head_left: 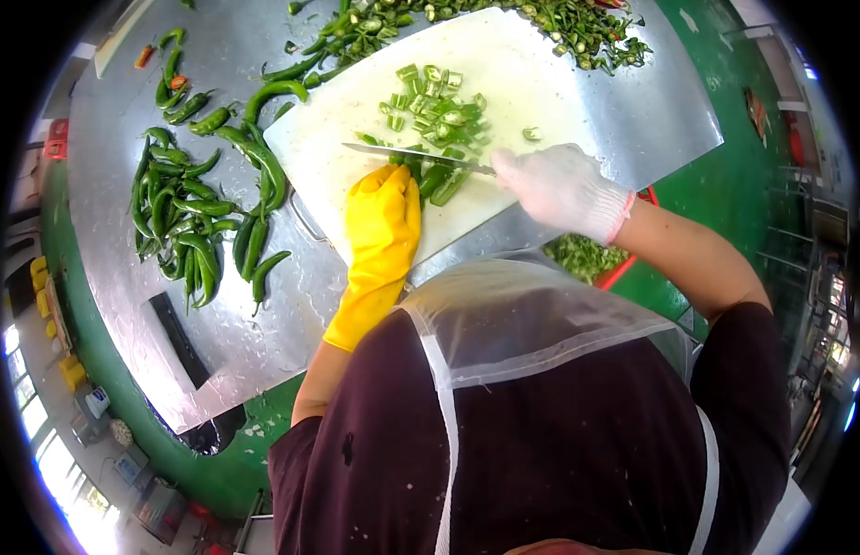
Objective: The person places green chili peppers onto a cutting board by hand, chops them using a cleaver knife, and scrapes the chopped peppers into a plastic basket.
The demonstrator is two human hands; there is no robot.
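Observation:
A white knit glove covers my right hand, which is closed around the handle of a knife. The blade points left across several green chili peppers on a white cutting board. In a yellow rubber glove, my left hand has its fingers curled against those peppers, just on the near side of the blade. The fingertips are partly hidden. Beyond the knife lies a small heap of cut pepper pieces, with one piece apart to the right.
Whole green peppers are piled on the metal table at left. Pepper stems and scraps lie along the board's far edge. A red crate of chopped green pieces sits below the table's near edge. A dark strip lies at the left.

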